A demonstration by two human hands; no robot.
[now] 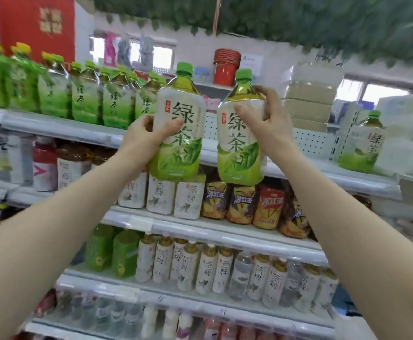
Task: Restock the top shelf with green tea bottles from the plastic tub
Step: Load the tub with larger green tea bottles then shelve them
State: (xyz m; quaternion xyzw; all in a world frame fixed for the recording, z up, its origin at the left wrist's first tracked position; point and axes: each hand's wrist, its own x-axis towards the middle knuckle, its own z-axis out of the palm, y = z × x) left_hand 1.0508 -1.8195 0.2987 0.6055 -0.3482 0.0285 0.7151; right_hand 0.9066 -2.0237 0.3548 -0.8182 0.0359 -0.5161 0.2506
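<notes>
The top shelf (60, 130) already carries a row of green tea bottles (85, 101) at its left and a lone bottle (362, 143) at the right. In front of the gap between them, the left hand (146, 133) grips the left bottle (178, 133) and the right hand (271, 119) grips the right bottle (239, 143). Both are not yet placed. The plastic tub is not in view.

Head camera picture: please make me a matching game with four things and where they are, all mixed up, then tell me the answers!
Things
1. green tea bottle gripped by the left hand
2. lone green tea bottle
3. orange iced tea bottles
4. red container

Places
A. on the second shelf
B. far back, beyond the shelves
C. held up before the top shelf
D. standing at the top shelf's right end

Pairs: 1-C, 2-D, 3-A, 4-B
</notes>
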